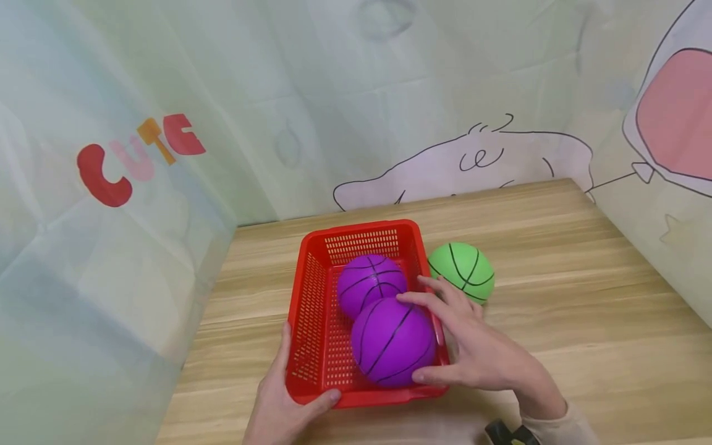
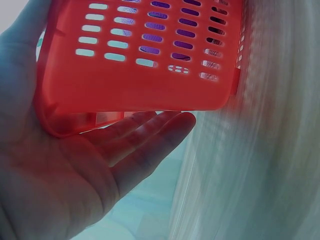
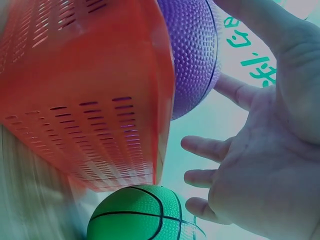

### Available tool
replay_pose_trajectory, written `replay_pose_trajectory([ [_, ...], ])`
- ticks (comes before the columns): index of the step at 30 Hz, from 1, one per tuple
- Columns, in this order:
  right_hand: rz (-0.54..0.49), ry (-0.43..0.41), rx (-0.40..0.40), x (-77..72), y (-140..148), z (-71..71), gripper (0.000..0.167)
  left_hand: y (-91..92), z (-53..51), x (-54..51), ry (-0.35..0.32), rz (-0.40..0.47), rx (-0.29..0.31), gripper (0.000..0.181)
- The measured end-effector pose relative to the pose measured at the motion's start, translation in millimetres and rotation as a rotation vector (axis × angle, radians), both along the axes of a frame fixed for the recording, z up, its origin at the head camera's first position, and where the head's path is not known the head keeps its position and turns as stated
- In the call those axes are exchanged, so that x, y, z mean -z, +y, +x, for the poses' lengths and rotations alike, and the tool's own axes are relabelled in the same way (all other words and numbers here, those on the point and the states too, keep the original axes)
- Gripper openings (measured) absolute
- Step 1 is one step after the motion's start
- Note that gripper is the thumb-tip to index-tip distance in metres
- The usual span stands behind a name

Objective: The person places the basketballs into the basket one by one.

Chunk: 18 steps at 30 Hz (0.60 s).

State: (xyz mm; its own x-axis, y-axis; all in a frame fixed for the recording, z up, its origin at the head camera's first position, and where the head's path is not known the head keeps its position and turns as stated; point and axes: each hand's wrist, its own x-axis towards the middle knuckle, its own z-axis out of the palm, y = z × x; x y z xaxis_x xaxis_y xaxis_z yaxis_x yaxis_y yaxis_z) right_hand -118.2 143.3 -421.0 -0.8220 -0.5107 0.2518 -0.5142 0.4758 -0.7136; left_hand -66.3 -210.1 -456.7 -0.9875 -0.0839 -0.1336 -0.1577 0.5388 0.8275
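A red basket [image 1: 361,398] stands on the table, its near left corner gripped by my left hand [image 1: 278,402], thumb over the rim and fingers along the outside. Two purple balls are in it: one [image 1: 369,281] farther back, the other [image 1: 392,343] in front, partly overlapping it in view. My right hand [image 1: 473,346] is spread at the right side of the front ball, index finger and thumb at its surface. The right wrist view shows the other fingers [image 3: 207,177] away from the purple ball [image 3: 192,55], which bulges past the basket rim.
A green ball [image 1: 464,272] sits on the wooden table [image 1: 556,296] just right of the basket. Printed cloth [image 1: 311,111] hangs behind the table and at both sides. A dark object [image 1: 503,432] shows by the right sleeve at the bottom edge.
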Motion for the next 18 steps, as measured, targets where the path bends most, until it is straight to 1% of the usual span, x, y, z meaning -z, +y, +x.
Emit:
replay_pose_trajectory([
  [4,-0.017,-0.005,0.016,1.1,-2,-0.9,0.098,-0.2,0.4,-0.2,0.007,-0.011,0.004,0.144],
  [11,-0.012,0.005,0.032,2.2,-5,-2.8,0.096,0.7,-0.2,-1.3,-0.027,0.018,-0.014,0.141],
  [15,0.011,-0.005,0.054,6.0,-8,-3.5,0.108,0.9,-0.5,-1.4,-0.031,0.032,-0.017,0.14],
  [18,0.042,-0.02,0.071,10.7,-10,-3.4,0.116,0.3,0.1,-0.4,-0.021,0.026,-0.015,0.141],
])
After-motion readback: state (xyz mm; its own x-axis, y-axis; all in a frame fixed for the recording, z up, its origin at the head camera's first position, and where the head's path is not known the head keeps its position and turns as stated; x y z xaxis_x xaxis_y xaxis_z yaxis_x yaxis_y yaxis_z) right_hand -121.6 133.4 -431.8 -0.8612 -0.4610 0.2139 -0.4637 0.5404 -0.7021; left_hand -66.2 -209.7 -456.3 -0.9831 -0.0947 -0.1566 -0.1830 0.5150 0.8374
